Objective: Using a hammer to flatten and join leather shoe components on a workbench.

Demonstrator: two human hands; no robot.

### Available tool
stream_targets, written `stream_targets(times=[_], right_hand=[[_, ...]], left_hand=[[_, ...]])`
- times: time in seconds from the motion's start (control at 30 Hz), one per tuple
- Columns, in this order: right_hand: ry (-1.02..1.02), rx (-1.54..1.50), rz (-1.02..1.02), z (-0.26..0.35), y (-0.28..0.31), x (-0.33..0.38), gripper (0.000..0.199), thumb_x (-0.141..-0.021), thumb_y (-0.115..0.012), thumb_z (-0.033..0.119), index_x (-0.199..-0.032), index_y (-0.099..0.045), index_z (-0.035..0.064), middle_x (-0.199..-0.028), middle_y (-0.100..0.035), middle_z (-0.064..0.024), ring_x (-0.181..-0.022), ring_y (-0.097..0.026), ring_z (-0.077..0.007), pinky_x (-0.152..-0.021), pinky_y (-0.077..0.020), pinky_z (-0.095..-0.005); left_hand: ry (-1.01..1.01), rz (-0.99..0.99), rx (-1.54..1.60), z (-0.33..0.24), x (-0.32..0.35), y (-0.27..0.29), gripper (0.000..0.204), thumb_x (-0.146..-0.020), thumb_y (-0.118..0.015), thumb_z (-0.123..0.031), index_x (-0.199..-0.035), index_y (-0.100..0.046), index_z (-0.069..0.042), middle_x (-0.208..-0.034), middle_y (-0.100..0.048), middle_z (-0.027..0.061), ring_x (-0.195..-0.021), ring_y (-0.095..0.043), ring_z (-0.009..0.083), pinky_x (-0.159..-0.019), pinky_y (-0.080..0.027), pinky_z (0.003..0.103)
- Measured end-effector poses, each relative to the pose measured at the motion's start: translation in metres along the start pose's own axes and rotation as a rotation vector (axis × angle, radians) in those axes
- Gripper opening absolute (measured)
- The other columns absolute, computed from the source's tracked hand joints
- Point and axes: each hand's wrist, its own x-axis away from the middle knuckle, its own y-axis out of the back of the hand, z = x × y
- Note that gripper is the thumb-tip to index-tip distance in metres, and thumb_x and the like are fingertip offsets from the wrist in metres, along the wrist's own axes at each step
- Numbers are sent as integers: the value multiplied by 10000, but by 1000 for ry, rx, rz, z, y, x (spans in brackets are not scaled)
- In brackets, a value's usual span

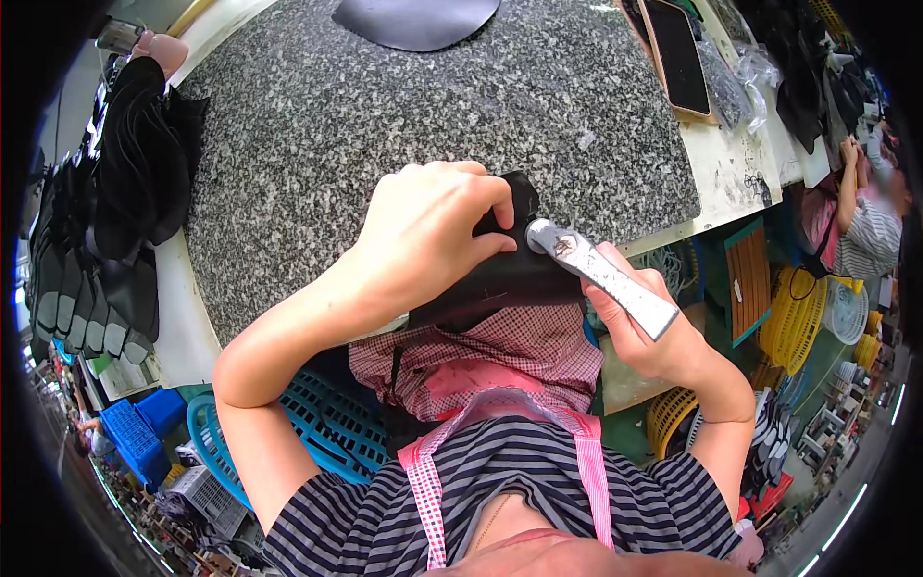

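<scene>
At the near edge of the speckled stone slab [317, 135], a black leather-like piece [510, 274] hangs partly over the edge toward my lap. My left hand [428, 226] is closed on its upper part, with thumb and forefinger curled against it. From the right, my right hand [649, 322] grips a hammer [606, 274] with a worn, whitish metal head. The hammer's round face is at the black piece, just right of my left fingertips; I cannot tell if they touch. Its handle is mostly hidden by the head and my hand.
Another black piece [418, 21] lies at the slab's far edge. A phone [676, 58] and plastic bags [755, 82] are at the far right. Black cut pieces [135, 163] hang at the left. Blue [298, 423] and yellow baskets [793, 322] stand below; another person [865, 221] is at right.
</scene>
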Motion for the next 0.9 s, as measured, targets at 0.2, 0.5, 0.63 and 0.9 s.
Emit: stream_targets(times=[0.2, 0.5, 0.63, 0.9], right_hand=[[-109, -44, 129, -5, 3, -1, 385, -796, -601, -5, -1164, -497, -41, -916, -539, -216, -773, -613, -457, -630, -494, -465], [-129, -58, 89, 1, 7, -5, 267, -915, -579, 23, -1163, -537, -66, -979, -589, -230, -771, -582, -411, -668, -461, -410], [16, -89, 22, -2, 8, -8, 183, -900, -558, -28, -1078, -523, -59, -883, -529, -221, -664, -570, -436, -565, -451, -404], [-113, -46, -102, 10, 32, -24, 158, -902, -586, -26, -1058, -566, -48, -842, -537, -156, -598, -573, -335, -559, -456, -335]], left_hand=[[171, -37, 225, 12, -9, -1, 233, -709, -829, -130, -889, -738, -13, -773, -720, 95, -701, -681, 164, -699, -517, 292], [265, 2, 270, 11, -10, 3, 229, -706, -842, -129, -876, -741, -13, -692, -675, 40, -618, -579, 76, -590, -471, 254], [224, -11, 255, 11, -11, 3, 231, -699, -843, -134, -873, -743, -18, -674, -664, 31, -599, -558, 78, -583, -465, 258], [236, 17, 182, 11, -12, 4, 233, -699, -826, -218, -857, -754, -62, -776, -703, 143, -782, -687, 323, -740, -532, 395]])
